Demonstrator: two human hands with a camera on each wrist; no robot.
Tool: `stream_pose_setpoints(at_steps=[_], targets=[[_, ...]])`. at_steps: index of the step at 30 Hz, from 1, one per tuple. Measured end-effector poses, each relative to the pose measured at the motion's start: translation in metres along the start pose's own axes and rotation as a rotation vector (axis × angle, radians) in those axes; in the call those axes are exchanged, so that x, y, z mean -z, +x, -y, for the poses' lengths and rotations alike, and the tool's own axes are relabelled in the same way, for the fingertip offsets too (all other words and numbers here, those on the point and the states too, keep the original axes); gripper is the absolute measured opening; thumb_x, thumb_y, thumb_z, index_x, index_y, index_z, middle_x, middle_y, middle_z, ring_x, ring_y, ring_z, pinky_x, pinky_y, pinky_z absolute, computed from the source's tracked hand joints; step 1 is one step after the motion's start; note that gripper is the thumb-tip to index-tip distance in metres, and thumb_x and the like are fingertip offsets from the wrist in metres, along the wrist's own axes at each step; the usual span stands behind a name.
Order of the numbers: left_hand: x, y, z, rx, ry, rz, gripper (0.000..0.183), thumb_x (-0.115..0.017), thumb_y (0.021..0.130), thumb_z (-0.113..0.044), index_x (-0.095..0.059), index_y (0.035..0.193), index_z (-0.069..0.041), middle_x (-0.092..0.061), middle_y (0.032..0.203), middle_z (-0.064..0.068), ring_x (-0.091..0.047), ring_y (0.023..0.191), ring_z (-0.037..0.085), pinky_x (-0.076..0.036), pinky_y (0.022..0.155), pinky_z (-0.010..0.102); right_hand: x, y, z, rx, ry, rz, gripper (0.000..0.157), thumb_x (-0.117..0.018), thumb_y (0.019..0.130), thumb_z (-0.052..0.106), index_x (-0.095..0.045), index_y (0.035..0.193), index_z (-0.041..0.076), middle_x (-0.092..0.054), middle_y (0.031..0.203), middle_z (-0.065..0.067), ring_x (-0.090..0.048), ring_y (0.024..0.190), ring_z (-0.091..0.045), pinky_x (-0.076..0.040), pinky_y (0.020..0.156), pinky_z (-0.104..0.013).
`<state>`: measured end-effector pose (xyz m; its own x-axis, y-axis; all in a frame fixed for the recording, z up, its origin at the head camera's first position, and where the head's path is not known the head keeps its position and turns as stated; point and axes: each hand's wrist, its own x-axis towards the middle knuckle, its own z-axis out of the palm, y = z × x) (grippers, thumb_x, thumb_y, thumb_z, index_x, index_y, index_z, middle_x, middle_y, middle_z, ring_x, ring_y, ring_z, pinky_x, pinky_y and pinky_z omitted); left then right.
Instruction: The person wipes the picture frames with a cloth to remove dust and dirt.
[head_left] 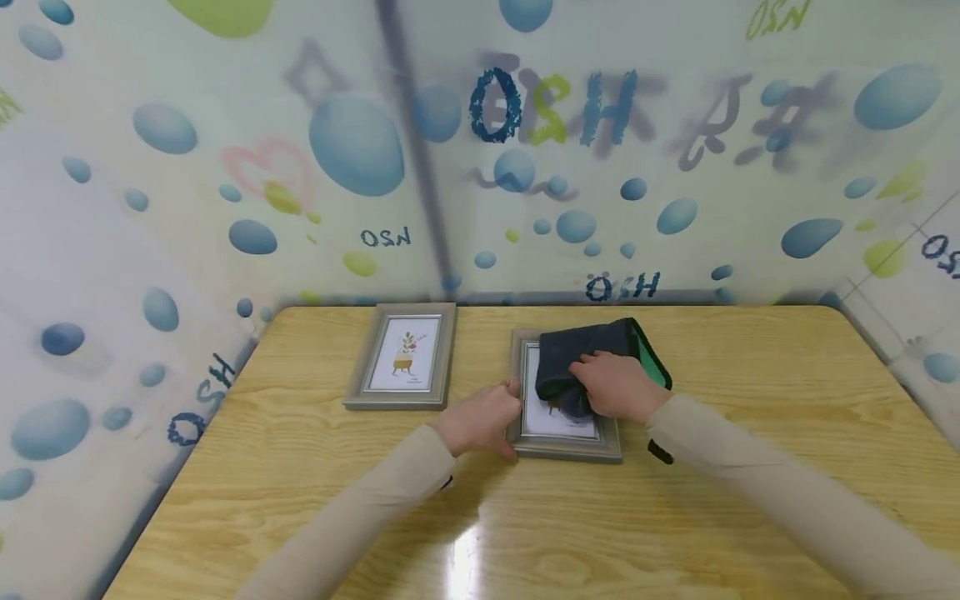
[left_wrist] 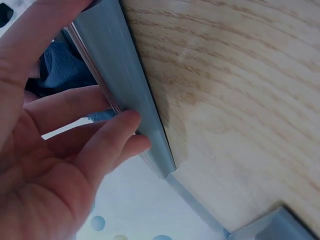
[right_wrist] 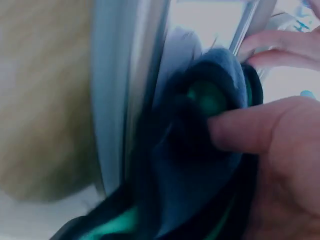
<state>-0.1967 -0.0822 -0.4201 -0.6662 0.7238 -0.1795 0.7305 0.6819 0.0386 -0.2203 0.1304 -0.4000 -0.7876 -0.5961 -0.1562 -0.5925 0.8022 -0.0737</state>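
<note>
A grey picture frame point(head_left: 567, 450) lies flat on the wooden table, with a drawing of a plant in it. Over the upper right of its face is a folded dark blue cloth point(head_left: 581, 350) with a green inner side, hiding much of the picture. My right hand point(head_left: 618, 385) grips the cloth, the thumb pressing into its folds in the right wrist view. At the frame's left rail, my left hand point(head_left: 483, 419) holds the side, thumb near the lower left corner. The left wrist view shows its fingertips point(left_wrist: 131, 120) on the rail point(left_wrist: 125, 75).
To the left lies a second grey picture frame point(head_left: 397, 402) with a similar plant picture. Behind the table point(head_left: 315, 500) hangs a pale backdrop point(head_left: 480, 217) with blue and green drops and lettering, right at the table's back edge.
</note>
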Motion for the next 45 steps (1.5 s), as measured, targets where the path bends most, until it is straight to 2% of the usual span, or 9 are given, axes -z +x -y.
stream_pose_setpoints(at_steps=[8, 10, 15, 21, 25, 28, 36, 40, 45], targets=[[0.002, 0.001, -0.001, -0.004, -0.021, 0.034, 0.038, -0.088, 0.068, -0.038, -0.069, 0.079, -0.007, -0.064, 0.082, 0.004, -0.063, 0.073, 0.015, -0.052, 0.068, 0.027, -0.022, 0.019, 0.007, 0.151, 0.428, -0.059, 0.045, -0.045, 0.095, -0.002, -0.045, 0.139, -0.005, -0.037, 0.145, -0.029, -0.032, 0.134, -0.044, -0.031, 0.106, -0.054], [0.003, 0.002, -0.003, 0.004, -0.023, 0.043, 0.037, -0.088, 0.068, -0.038, -0.068, 0.077, -0.008, -0.063, 0.079, 0.003, -0.062, 0.071, 0.015, -0.052, 0.066, 0.026, -0.024, 0.02, 0.005, 0.194, 0.469, -0.05, 0.046, -0.043, 0.095, -0.004, -0.043, 0.141, -0.005, -0.035, 0.147, -0.028, -0.03, 0.135, -0.044, -0.03, 0.107, -0.054], [0.005, 0.001, -0.003, 0.021, -0.014, 0.025, 0.04, -0.089, 0.066, -0.039, -0.07, 0.079, -0.006, -0.067, 0.09, 0.009, -0.065, 0.081, 0.019, -0.053, 0.074, 0.027, -0.019, 0.01, 0.001, 0.195, 0.24, -0.043, 0.043, -0.051, 0.094, -0.003, -0.05, 0.137, -0.001, -0.043, 0.143, -0.023, -0.038, 0.132, -0.041, -0.04, 0.101, -0.051], [0.004, 0.0, -0.002, 0.007, -0.021, -0.001, 0.048, -0.09, 0.063, -0.038, -0.072, 0.089, -0.002, -0.059, 0.113, 0.018, -0.065, 0.089, 0.024, -0.053, 0.083, 0.026, -0.001, -0.016, 0.011, 0.007, -0.099, 0.003, 0.032, -0.066, 0.088, 0.003, -0.064, 0.12, 0.002, -0.06, 0.122, -0.022, -0.055, 0.112, -0.042, -0.051, 0.084, -0.051], [0.001, -0.001, 0.001, -0.011, -0.049, -0.022, 0.051, -0.091, 0.062, -0.037, -0.071, 0.092, -0.001, -0.059, 0.11, 0.014, -0.064, 0.084, 0.022, -0.053, 0.079, 0.025, -0.002, -0.023, 0.022, 0.004, -0.081, -0.002, 0.031, -0.069, 0.086, 0.004, -0.064, 0.117, 0.0, -0.062, 0.114, -0.023, -0.059, 0.103, -0.042, -0.053, 0.078, -0.05], [0.001, -0.001, 0.003, -0.016, -0.096, -0.038, 0.055, -0.092, 0.061, -0.035, -0.071, 0.098, -0.001, -0.059, 0.119, 0.019, -0.065, 0.092, 0.024, -0.053, 0.082, 0.027, -0.009, -0.02, 0.027, 0.051, 0.012, -0.04, 0.038, -0.064, 0.089, 0.002, -0.058, 0.127, -0.003, -0.057, 0.125, -0.027, -0.056, 0.111, -0.044, -0.051, 0.086, -0.051], [-0.001, -0.001, 0.005, -0.009, -0.143, -0.053, 0.067, -0.09, 0.063, -0.039, -0.068, 0.11, 0.004, -0.055, 0.129, 0.024, -0.063, 0.105, 0.028, -0.05, 0.09, 0.028, -0.033, -0.012, 0.016, 0.267, 0.165, -0.147, 0.047, -0.058, 0.089, -0.005, -0.051, 0.136, -0.003, -0.048, 0.139, -0.024, -0.046, 0.124, -0.045, -0.046, 0.094, -0.052], [-0.004, -0.001, 0.004, 0.021, -0.137, -0.058, 0.067, -0.089, 0.064, -0.041, -0.067, 0.107, 0.005, -0.056, 0.127, 0.026, -0.065, 0.099, 0.028, -0.052, 0.086, 0.028, -0.032, -0.019, 0.009, 0.274, 0.05, -0.124, 0.051, -0.066, 0.086, -0.004, -0.054, 0.135, 0.002, -0.049, 0.14, -0.02, -0.046, 0.126, -0.041, -0.044, 0.097, -0.05], [-0.006, -0.003, 0.004, 0.044, -0.19, -0.082, 0.081, -0.091, 0.062, -0.036, -0.057, 0.119, 0.01, -0.055, 0.127, 0.024, -0.065, 0.095, 0.029, -0.051, 0.087, 0.027, -0.021, -0.033, 0.016, 0.108, -0.196, -0.097, 0.045, -0.074, 0.083, 0.007, -0.063, 0.126, 0.006, -0.058, 0.129, -0.018, -0.053, 0.117, -0.04, -0.049, 0.09, -0.05]])
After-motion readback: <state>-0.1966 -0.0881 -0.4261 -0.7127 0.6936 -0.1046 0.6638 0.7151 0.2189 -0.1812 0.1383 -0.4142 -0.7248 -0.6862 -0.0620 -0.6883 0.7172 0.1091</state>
